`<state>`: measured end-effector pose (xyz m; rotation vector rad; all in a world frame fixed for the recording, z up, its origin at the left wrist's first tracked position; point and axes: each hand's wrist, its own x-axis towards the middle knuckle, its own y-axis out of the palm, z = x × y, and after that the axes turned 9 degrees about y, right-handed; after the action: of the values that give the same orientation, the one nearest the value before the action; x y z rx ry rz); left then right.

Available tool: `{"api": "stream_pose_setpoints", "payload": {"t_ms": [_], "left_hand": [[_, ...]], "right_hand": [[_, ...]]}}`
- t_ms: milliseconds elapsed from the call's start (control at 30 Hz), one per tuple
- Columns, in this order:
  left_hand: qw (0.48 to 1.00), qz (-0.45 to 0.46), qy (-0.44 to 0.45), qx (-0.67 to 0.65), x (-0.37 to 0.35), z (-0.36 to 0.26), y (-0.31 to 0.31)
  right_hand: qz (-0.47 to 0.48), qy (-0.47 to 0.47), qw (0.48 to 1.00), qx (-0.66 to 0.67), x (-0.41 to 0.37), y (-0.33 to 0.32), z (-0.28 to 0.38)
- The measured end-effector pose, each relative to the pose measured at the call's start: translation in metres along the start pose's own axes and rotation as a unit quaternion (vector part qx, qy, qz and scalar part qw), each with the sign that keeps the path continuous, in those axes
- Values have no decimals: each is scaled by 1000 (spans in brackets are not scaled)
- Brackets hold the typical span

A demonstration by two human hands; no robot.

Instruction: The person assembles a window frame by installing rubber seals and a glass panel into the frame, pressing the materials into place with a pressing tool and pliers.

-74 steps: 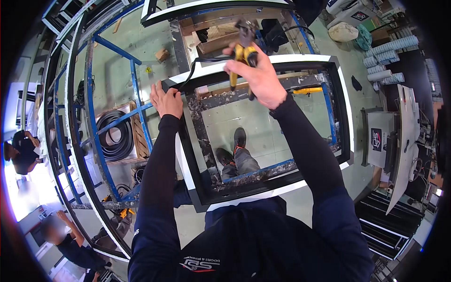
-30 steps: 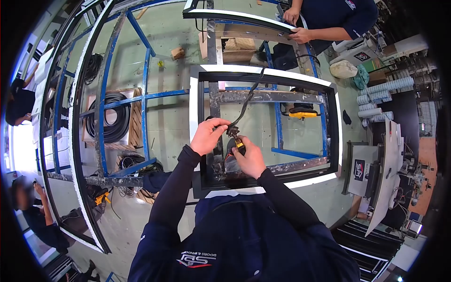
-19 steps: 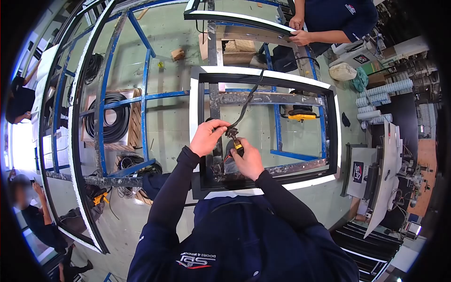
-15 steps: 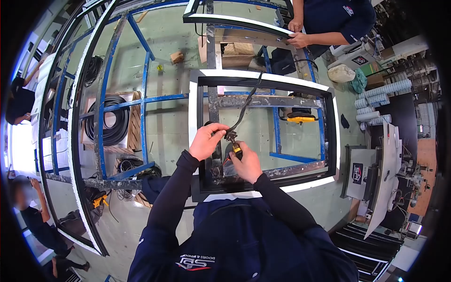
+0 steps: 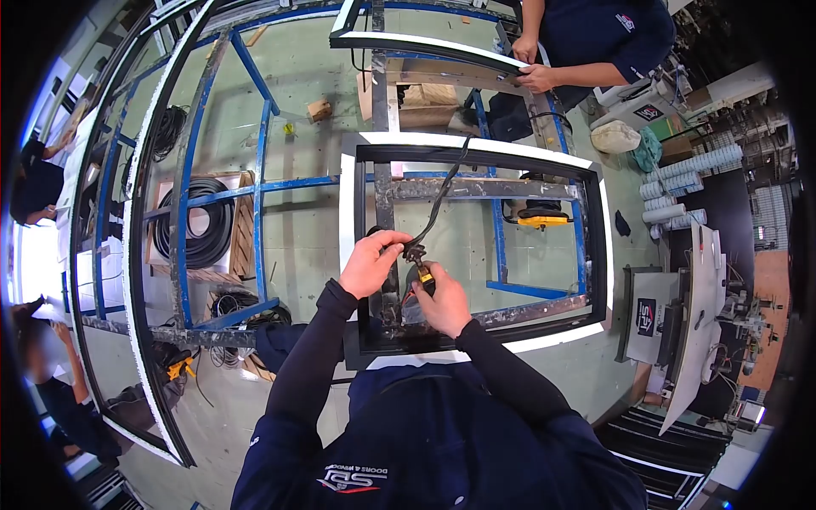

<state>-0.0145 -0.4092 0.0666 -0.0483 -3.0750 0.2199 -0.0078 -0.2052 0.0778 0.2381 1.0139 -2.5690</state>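
Note:
My left hand pinches a black rubber strip near its bunched lower end. The strip runs up across the top side of a black and white rectangular frame. My right hand is closed round a black and yellow hand tool, whose tip meets the bunched end just right of my left fingers. Both hands are over the left part of the frame opening. What the tool tip does to the strip is too small to tell.
Blue metal racks support the frame. At the top right, a co-worker's hands touch another frame. A coil of black strip lies in a box at left. A yellow tool hangs beyond the opening. More people stand at far left.
My hands stay nearly in place, still holding strip and tool. The view has shifted slightly. At the lower left, a person has changed posture.

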Motion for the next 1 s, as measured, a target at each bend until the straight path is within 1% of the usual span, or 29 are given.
{"api": "stream_pose_setpoints", "payload": {"t_ms": [267, 467, 567, 667, 767, 1000], "left_hand": [[999, -28, 12, -15, -2, 6, 5], [1000, -29, 6, -8, -4, 3, 5], [999, -28, 15, -8, -4, 5, 4], [1000, -8, -4, 1, -4, 5, 1], [1000, -13, -7, -13, -4, 4, 1], [999, -30, 10, -8, -5, 6, 3]], "right_hand": [[2, 16, 1000, 17, 0, 6, 0], [-1, 10, 1000, 15, 0, 11, -4], [15, 27, 999, 29, -1, 9, -1], [19, 25, 999, 37, -1, 8, 0], [5, 5, 1000, 24, -1, 9, -1], [9, 5, 1000, 16, 0, 9, -1]]}}
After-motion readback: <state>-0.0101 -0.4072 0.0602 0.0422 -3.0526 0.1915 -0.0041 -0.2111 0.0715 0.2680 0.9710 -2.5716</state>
